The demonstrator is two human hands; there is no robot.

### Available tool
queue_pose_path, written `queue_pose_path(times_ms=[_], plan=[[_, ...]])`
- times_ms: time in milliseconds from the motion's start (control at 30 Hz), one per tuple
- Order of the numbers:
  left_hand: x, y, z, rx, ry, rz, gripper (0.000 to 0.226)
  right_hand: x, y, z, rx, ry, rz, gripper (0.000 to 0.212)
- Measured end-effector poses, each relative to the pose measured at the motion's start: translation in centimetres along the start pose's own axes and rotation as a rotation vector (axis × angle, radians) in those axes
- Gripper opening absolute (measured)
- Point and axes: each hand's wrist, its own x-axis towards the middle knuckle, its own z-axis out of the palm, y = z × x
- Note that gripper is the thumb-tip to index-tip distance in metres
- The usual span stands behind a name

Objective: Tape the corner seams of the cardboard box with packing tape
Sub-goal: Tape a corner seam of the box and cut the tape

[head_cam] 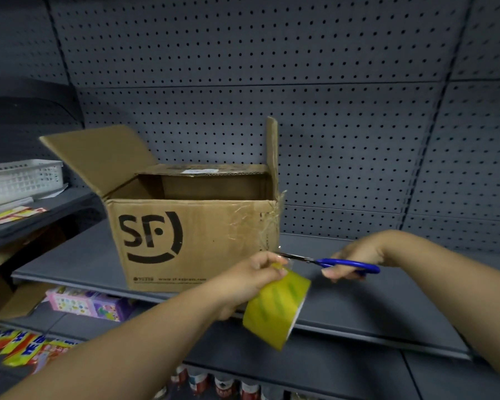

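Left grip (pixel 254 272) pinching tape roll (pixel 276 308), right grip (pixel 355 255) clamped on scissors (pixel 342 263) — box (pixel 191 232) just behind

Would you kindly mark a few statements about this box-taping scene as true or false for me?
1. The left hand holds the tape roll. True.
2. The right hand grips red-handled scissors. False: the scissors have blue handles.
3. The cardboard box is closed on top. False: its flaps stand open.
4. The box stands on the grey shelf. True.
5. A white basket sits right of the box. False: the white basket is on its left.
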Motion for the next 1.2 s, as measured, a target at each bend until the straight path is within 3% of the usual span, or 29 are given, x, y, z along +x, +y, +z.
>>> queue_pose_path(times_ms=[100,267,533,600,700,767,800,867,900,967,1033,1200], plan=[[0.7,-0.1,-0.1,0.081,0.0,0.009,0.012,-0.2,-0.5,0.0,-0.066,-0.009,0.049,0.058],[0.8,0.0,-0.3,0.216,-0.049,-0.003,0.016,-1.3,1.6,0.2,-0.144,-0.117,0.239,0.078],[2.8,0.6,3.0,0.039,-0.095,0.06,0.013,-0.8,5.2,1.2,-0.062,0.379,0.468,0.041],[3.6,1.0,3.9,-0.043,-0.122,0.063,0.025,0.4,5.8,2.1,0.035,0.473,0.493,0.033],[4.7,1.6,4.8,-0.094,-0.195,0.056,0.044,1.5,6.4,3.2,0.109,0.58,0.53,0.038],[5.4,2.0,5.3,-0.097,-0.19,0.076,0.052,1.6,6.1,3.1,0.251,0.811,0.368,0.033],[5.7,2.2,5.5,-0.092,-0.173,0.092,0.055,1.4,5.6,3.0,0.449,0.922,0.188,0.029],[6.4,2.5,5.8,-0.06,-0.13,0.133,0.063,0.1,3.7,3.1,0.849,0.933,-0.199,0.026],[6.6,2.6,5.8,-0.026,-0.112,0.152,0.068,-0.2,3.0,3.2,0.896,0.9,-0.316,0.025],[7.1,2.7,5.8,0.017,-0.098,0.185,0.071,-0.2,2.5,3.5,0.768,0.931,-0.373,0.022],[7.5,2.9,5.8,0.026,-0.097,0.21,0.067,0.0,2.3,3.6,0.685,1.074,-0.343,0.021],[7.6,3.2,6.3,0.085,-0.082,0.244,0.065,0.5,1.9,3.3,0.72,1.249,-0.315,0.01]])
